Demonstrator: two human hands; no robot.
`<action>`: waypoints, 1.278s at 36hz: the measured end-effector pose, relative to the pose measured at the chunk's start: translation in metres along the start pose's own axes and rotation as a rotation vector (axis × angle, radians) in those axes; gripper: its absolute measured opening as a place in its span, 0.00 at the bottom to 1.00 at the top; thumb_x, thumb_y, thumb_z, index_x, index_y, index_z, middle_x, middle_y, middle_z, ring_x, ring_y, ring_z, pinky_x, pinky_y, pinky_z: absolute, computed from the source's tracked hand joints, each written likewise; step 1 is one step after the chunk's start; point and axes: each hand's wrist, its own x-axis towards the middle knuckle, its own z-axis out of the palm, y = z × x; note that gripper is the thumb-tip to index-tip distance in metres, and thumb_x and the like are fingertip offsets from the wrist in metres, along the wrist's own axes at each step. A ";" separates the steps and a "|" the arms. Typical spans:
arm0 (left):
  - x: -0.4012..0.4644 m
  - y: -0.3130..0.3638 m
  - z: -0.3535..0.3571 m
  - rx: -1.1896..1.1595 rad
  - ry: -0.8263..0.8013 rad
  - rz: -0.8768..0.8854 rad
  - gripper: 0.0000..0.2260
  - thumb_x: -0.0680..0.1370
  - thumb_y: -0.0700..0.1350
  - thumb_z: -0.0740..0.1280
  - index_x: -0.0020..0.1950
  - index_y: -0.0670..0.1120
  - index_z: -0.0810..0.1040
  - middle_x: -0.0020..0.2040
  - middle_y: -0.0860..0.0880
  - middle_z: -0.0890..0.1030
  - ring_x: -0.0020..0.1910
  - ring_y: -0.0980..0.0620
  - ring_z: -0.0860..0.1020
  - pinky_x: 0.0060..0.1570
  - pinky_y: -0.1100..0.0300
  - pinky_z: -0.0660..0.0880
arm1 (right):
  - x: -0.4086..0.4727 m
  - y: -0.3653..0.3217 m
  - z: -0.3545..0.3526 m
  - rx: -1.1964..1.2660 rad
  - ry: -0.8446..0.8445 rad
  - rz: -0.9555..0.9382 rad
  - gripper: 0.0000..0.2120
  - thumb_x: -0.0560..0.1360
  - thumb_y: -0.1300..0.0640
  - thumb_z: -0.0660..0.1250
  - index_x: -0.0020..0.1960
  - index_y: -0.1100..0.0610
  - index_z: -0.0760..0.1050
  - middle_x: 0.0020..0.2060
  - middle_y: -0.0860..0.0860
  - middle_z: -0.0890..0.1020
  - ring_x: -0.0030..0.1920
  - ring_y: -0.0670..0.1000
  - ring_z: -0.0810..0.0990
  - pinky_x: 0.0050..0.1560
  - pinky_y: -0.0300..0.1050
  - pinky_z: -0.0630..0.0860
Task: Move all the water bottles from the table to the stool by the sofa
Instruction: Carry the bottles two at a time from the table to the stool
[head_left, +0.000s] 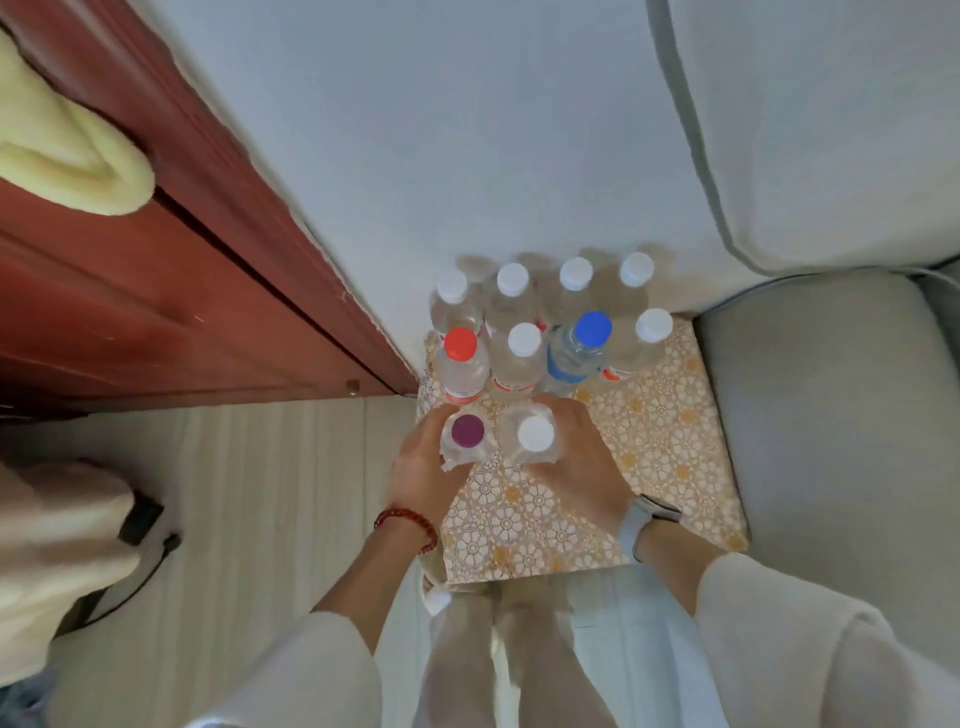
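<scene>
Corner of a room here: white wall (415, 130), a reddish wooden door (171, 270) on the left with a pale yellow towel (62, 156) hanging over it, light striped floor (270, 493), and a grey sofa (831, 415) on the right. Wedged between the door and the sofa is the stool (649, 441), topped with a yellow-and-white floral pattern. It's already packed along the far side: a back row of four white-capped bottles (575, 274) against the wall, then a second row with a red-capped bottle (460, 344), a white-capped one (524, 340), a blue-capped bottle (592, 328) and another white-capped one (654, 326), all upright and touching or nearly so. In front of those, the left hand (421, 467) has its fingers wrapped round a purple-capped bottle (467, 431), and the right hand (576, 457) is curled round a white-capped bottle (535, 434). Both stand upright, side by side, just in front of the second row; can't tell if their bases sit on the stool. There's a red bead bracelet (408, 522) on the left wrist and a pale watch (644, 522) on the right.
</scene>
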 end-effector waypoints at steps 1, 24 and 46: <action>0.003 -0.001 0.002 -0.011 0.016 0.011 0.25 0.69 0.38 0.73 0.63 0.49 0.71 0.58 0.50 0.76 0.54 0.48 0.76 0.54 0.51 0.76 | 0.004 0.000 0.002 0.003 0.012 -0.006 0.31 0.67 0.58 0.73 0.66 0.50 0.64 0.61 0.51 0.69 0.62 0.50 0.68 0.62 0.48 0.70; 0.026 -0.006 0.004 -0.115 -0.067 -0.111 0.28 0.69 0.36 0.73 0.66 0.48 0.67 0.59 0.45 0.77 0.55 0.52 0.75 0.55 0.61 0.73 | 0.012 0.000 0.014 0.215 0.063 0.070 0.33 0.71 0.60 0.70 0.71 0.53 0.57 0.64 0.52 0.65 0.62 0.47 0.70 0.62 0.45 0.74; -0.010 0.005 0.010 -0.008 0.014 -0.185 0.34 0.73 0.42 0.68 0.73 0.50 0.53 0.75 0.50 0.56 0.70 0.47 0.65 0.65 0.50 0.68 | -0.019 -0.006 0.004 0.055 -0.105 0.292 0.33 0.76 0.54 0.62 0.74 0.60 0.49 0.75 0.55 0.56 0.74 0.54 0.56 0.72 0.47 0.55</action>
